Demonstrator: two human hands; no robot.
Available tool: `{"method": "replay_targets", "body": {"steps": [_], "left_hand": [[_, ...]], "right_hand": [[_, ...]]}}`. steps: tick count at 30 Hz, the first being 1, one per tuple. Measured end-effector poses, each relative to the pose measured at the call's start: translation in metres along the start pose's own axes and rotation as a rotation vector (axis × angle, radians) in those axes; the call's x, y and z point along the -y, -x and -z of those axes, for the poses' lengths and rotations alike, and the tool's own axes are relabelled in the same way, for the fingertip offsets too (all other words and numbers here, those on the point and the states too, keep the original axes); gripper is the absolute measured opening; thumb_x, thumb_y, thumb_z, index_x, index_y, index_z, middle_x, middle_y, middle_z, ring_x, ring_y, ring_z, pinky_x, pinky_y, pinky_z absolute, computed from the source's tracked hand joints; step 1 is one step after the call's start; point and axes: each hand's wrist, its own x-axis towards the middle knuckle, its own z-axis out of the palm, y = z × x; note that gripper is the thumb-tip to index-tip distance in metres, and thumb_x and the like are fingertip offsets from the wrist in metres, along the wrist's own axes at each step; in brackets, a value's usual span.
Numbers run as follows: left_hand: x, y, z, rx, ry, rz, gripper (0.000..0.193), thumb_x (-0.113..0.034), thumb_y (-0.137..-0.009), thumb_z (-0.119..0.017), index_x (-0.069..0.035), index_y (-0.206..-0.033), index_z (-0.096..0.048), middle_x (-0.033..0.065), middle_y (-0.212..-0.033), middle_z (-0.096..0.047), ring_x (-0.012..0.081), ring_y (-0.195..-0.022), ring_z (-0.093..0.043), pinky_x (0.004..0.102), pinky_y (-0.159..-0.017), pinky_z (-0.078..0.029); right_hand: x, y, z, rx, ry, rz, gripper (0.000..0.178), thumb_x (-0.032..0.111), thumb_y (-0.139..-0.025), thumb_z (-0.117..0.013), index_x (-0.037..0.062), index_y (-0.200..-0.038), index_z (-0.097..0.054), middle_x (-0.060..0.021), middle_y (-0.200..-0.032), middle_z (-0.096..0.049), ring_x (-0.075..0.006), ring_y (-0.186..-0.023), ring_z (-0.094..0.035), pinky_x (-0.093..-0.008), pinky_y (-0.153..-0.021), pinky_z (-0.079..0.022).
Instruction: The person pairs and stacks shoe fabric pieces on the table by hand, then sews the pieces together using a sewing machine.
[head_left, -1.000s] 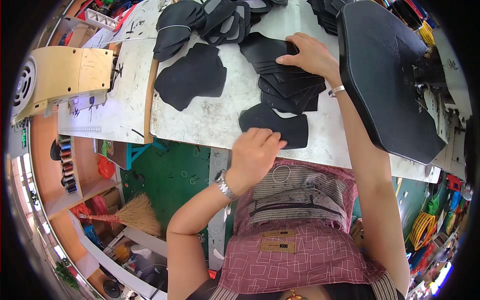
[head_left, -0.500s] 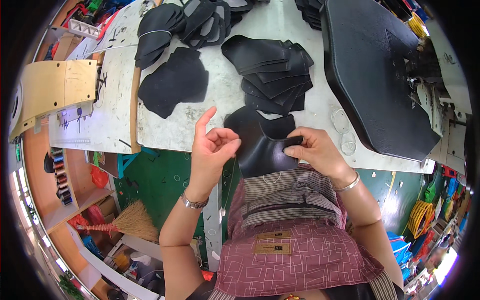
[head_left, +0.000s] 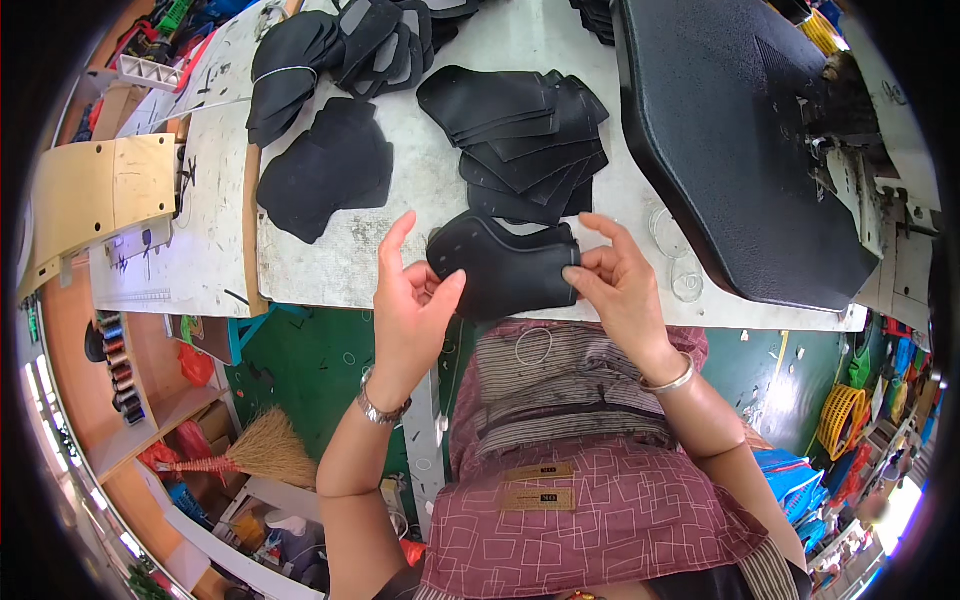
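Observation:
I hold a curved black fabric piece [head_left: 505,270] between both hands at the near edge of the white worktable [head_left: 400,215]. My left hand [head_left: 412,305] pinches its left end with thumb and fingers, index finger raised. The right end is pinched by my right hand [head_left: 612,280]. Just beyond it lies a fanned stack of black cut pieces [head_left: 520,140]. Another black pile [head_left: 330,165] lies to the left of my hands.
A large black padded panel [head_left: 730,140] fills the table's right side, with machine parts [head_left: 860,170] beyond it. Bundled black pieces [head_left: 300,60] lie at the far left. A wooden board [head_left: 100,200] sticks out left. A broom [head_left: 250,455] lies on the green floor.
Both hands have lifted the black piece off the table edge and turned it sideways; the left hand closed from open fingers onto its left end.

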Motion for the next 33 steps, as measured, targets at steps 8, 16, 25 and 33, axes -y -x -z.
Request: {"method": "replay_targets", "body": {"steps": [8,16,25,33], "left_hand": [[0.013,-0.010,0.002,-0.023,-0.281,-0.011,0.072,-0.003,-0.080,-0.065,-0.001,-0.140,-0.025,-0.0040,-0.059,-0.047,0.0023,-0.054,-0.041,0.0174,-0.050,-0.032],[0.013,-0.015,0.003,0.009,-0.287,0.000,0.072,-0.004,-0.079,-0.067,-0.001,-0.139,-0.028,-0.0031,-0.058,-0.050,0.0029,-0.053,-0.042,0.0177,-0.050,-0.033],[0.010,-0.016,0.003,-0.010,-0.345,-0.017,0.073,-0.007,-0.077,-0.069,-0.002,-0.139,-0.029,-0.0016,-0.058,-0.053,0.0045,-0.053,-0.046,0.0199,-0.051,-0.037],[-0.006,-0.013,-0.010,0.020,-0.734,0.051,0.074,-0.007,-0.072,-0.071,-0.004,-0.136,-0.035,0.0083,-0.078,-0.060,0.0200,-0.069,-0.059,0.0323,-0.066,-0.047]], "right_hand": [[0.001,-0.005,-0.013,-0.127,0.239,0.030,0.048,0.001,-0.076,-0.068,0.0050,-0.118,-0.046,-0.0069,-0.072,-0.061,-0.0158,-0.063,-0.062,-0.0282,-0.060,-0.050],[-0.003,-0.006,-0.011,-0.159,0.265,0.086,0.038,0.001,-0.076,-0.067,0.0045,-0.108,-0.048,-0.0057,-0.070,-0.059,-0.0160,-0.059,-0.060,-0.0278,-0.058,-0.049],[-0.004,-0.006,-0.014,-0.150,0.300,0.120,0.033,0.000,-0.076,-0.066,0.0044,-0.104,-0.048,-0.0058,-0.069,-0.058,-0.0163,-0.059,-0.060,-0.0283,-0.057,-0.049],[-0.006,-0.004,-0.016,-0.157,0.470,0.242,0.030,-0.003,-0.076,-0.064,0.0050,-0.099,-0.048,-0.0064,-0.068,-0.056,-0.0192,-0.056,-0.058,-0.0310,-0.054,-0.048]]}}
